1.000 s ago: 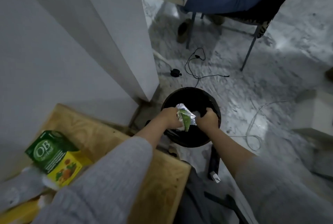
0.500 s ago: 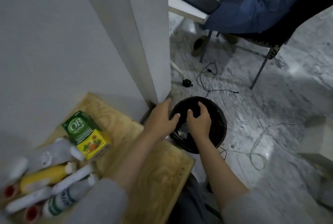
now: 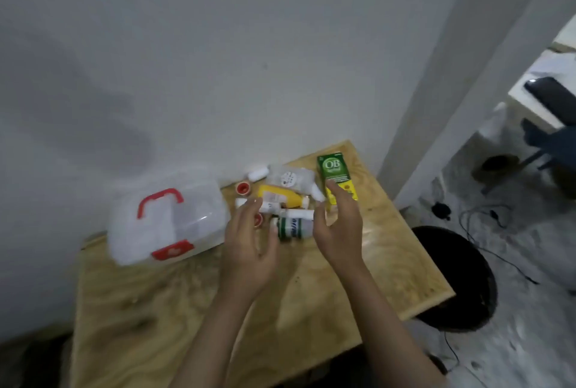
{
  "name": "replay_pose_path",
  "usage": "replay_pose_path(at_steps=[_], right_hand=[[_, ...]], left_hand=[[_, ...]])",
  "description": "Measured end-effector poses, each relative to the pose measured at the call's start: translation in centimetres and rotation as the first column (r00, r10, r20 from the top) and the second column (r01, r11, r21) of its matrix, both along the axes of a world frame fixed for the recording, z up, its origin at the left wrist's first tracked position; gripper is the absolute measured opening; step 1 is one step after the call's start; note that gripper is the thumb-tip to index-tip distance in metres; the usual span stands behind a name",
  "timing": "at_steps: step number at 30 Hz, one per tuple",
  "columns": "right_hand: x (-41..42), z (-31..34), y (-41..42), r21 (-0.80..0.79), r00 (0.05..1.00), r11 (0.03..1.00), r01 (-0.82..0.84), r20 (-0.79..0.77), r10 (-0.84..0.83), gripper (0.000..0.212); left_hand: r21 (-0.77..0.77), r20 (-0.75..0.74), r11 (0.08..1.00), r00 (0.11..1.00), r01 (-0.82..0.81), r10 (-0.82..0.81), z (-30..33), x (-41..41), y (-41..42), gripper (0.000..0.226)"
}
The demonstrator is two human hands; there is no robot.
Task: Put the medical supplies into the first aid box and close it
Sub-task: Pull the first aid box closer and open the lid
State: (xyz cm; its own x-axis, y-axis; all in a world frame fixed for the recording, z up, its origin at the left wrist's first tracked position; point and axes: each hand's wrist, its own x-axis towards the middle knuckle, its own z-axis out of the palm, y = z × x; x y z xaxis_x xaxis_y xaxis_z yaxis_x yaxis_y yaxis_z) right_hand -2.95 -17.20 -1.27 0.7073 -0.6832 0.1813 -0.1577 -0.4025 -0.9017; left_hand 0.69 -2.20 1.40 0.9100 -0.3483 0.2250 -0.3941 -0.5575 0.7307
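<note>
The first aid box [image 3: 170, 216] sits closed at the plywood table's [image 3: 187, 309] back left, its long axis running left-right, red handle up. Right of it lie the blurred medical supplies [image 3: 288, 197], partly hidden by 2 empty, open-fingered hands, left hand [image 3: 249, 250] and right hand [image 3: 339, 225].

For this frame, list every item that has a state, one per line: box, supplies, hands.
first aid box: lid shut, on the table, nothing packed yet as far as visible.
green and yellow carton: flaps shut, lying flat.
yellow bottle: lying on its side.
green-labelled bottle: lying on its side.
left hand: open, empty.
right hand: open, empty, above the supplies.
</note>
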Motion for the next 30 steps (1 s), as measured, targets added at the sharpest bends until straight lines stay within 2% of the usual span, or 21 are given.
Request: replay_pose_path(at_steps=[5, 9, 12, 15, 22, 30], right_hand=[[2.6, 0.6, 6.9, -0.181, 0.914, 0.916, -0.359, 0.130, 0.384, 0.034], [4.6, 0.6, 10.8, -0.398, 0.776, 0.724, -0.564, 0.043, 0.629, 0.033], [6.3, -1.0, 11.9, -0.523, 0.696, 0.584, -0.621, -0.027, 0.717, 0.034], [7.8, -3.3, 12.1, -0.601, 0.653, 0.502, -0.623, -0.045, 0.756, 0.033], [9.6, -6.7, 12.3, -0.767, 0.613, 0.449, -0.459, 0.092, 0.785, 0.034], [11.0, -8.7, 12.9, -0.878, 0.681, 0.393, -0.273, 0.112, 0.723, 0.036]], left_hand=[[-0.039, 0.062, 0.970, 0.968, -0.240, 0.242, 0.1, -0.1, 8.9, 0.048], [0.024, 0.165, 0.925, 0.914, -0.379, 0.371, -1.8, 0.9, 14.0, 0.057], [0.081, 0.207, 0.927, 0.916, -0.365, 0.343, -4.1, 2.1, 16.6, 0.068], [0.109, 0.223, 0.935, 0.925, -0.336, 0.307, -6.5, 3.1, 17.9, 0.074], [0.059, 0.390, 0.935, 0.870, -0.351, 0.302, -10.0, 5.1, 18.5, 0.072], [0.036, 0.470, 0.931, 0.828, -0.364, 0.305, -10.3, 5.9, 18.8, 0.066]])
